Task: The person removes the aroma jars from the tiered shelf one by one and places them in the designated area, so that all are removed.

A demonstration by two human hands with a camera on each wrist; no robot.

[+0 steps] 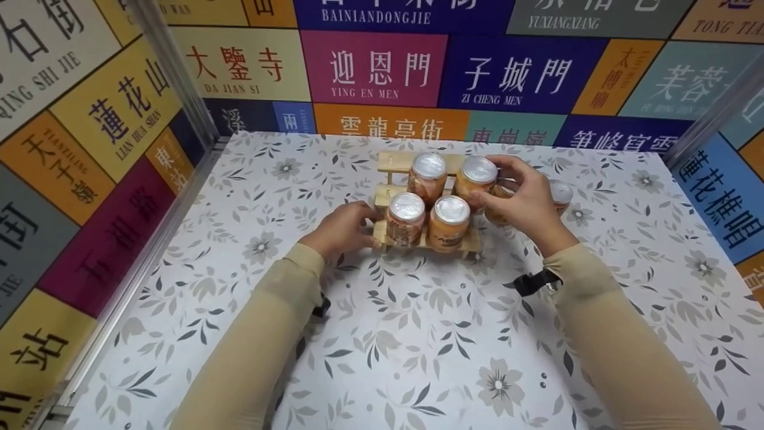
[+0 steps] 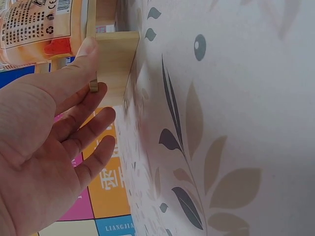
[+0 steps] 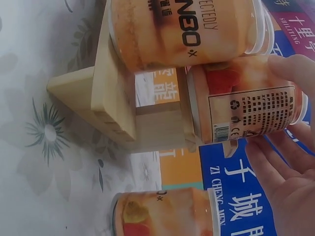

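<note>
A stepped wooden rack (image 1: 391, 160) bears clear cans of orange fruit with silver lids. My right hand (image 1: 528, 200) holds the right-hand can (image 3: 246, 101) of the middle step, thumb on one side and fingers on the other; its base is at the step. Beside it stands another can (image 1: 428, 179). On the lowest step are a left can (image 1: 406, 224) and a right can (image 1: 449, 227). At the rack's left end my left hand (image 1: 343, 230) pinches the lowest step's edge (image 2: 93, 84) between thumb and index finger, its other fingers spread loosely.
Right of the rack stands a can (image 1: 498, 209), partly hidden by my right hand. Farther right is another can (image 1: 561, 194), also partly covered. A floral cloth (image 1: 418, 334) covers the table. Panels with lettering (image 1: 376, 68) rise behind and at both sides.
</note>
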